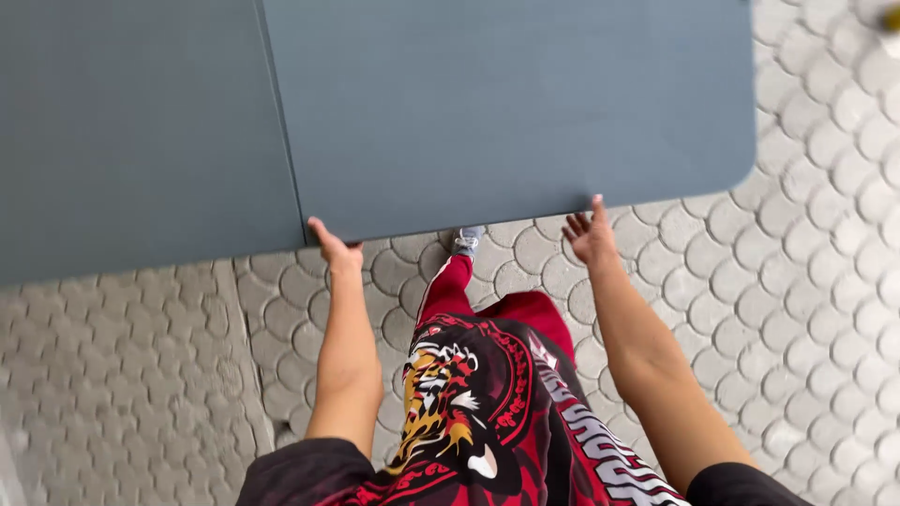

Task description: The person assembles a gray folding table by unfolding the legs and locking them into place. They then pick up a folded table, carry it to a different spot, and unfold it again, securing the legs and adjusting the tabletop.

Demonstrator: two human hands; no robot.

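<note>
A large grey-blue folding table (487,103) fills the top of the view, with a seam running down its left third. My left hand (336,251) grips the near edge of the table just right of the seam, fingers curled under it. My right hand (591,234) presses against the same near edge further right, its fingertips touching the rim and the fingers partly spread. Both arms reach forward from my body.
The ground is pale paving of scalloped stones (806,281). My red patterned trousers (487,394) and a grey shoe (467,240) show below the table edge. A small yellowish object (891,17) lies at the top right corner.
</note>
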